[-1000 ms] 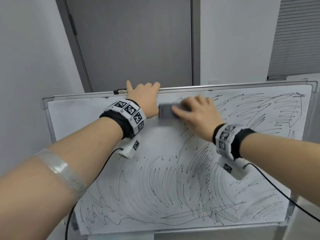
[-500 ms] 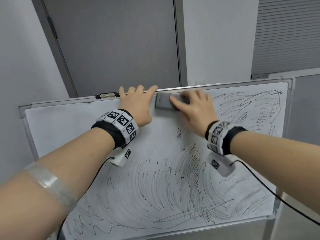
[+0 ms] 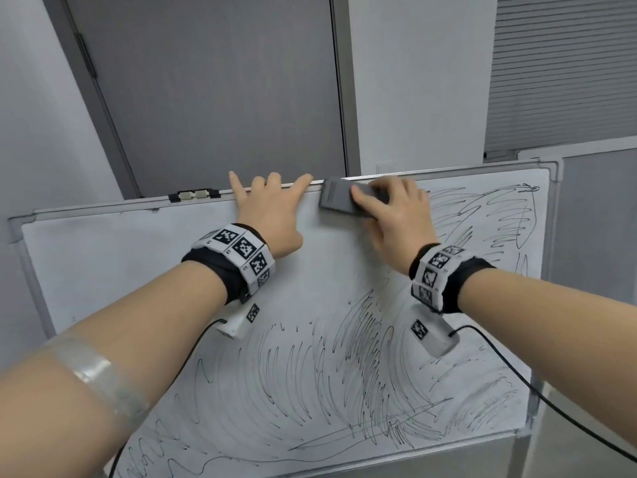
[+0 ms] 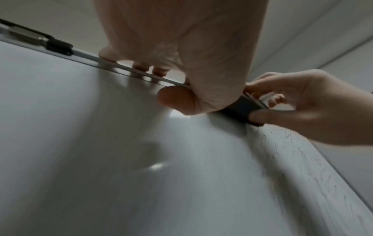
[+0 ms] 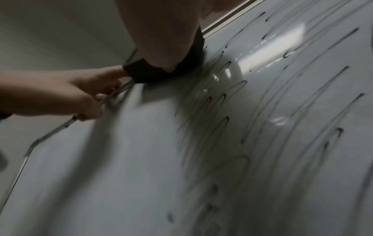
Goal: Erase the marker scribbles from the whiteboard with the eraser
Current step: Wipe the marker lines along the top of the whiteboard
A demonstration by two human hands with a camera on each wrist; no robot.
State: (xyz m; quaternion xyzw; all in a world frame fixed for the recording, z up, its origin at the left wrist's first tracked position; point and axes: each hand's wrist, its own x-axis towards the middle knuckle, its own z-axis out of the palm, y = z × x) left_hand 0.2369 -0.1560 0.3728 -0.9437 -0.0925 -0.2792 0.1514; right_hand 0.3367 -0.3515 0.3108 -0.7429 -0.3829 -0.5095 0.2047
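Note:
The whiteboard (image 3: 103, 263) stands tilted before me, its left and upper middle wiped white. Black marker scribbles (image 3: 310, 381) cover the lower half and the upper right part (image 3: 489, 219). My right hand (image 3: 389, 215) grips the dark grey eraser (image 3: 339, 199) and presses it against the board just under the top edge. In the left wrist view the eraser (image 4: 240, 108) sits between the right hand's thumb and fingers. My left hand (image 3: 272, 208) holds the board's top rail, fingers curled over the frame, thumb on the front (image 4: 177, 100). The right wrist view shows the eraser (image 5: 161, 70) under the palm.
A black and silver clip (image 3: 194, 194) sits on the top frame left of my left hand. A grey door (image 3: 206, 91) and white walls stand behind the board. Cables (image 3: 551, 401) run from both wrist cameras across the board's face. A second board's frame (image 3: 586, 157) stands at right.
My right hand has slid the eraser up from the board's upper middle to the top edge, clearing scribbles there. The left hand has kept its hold on the top rail.

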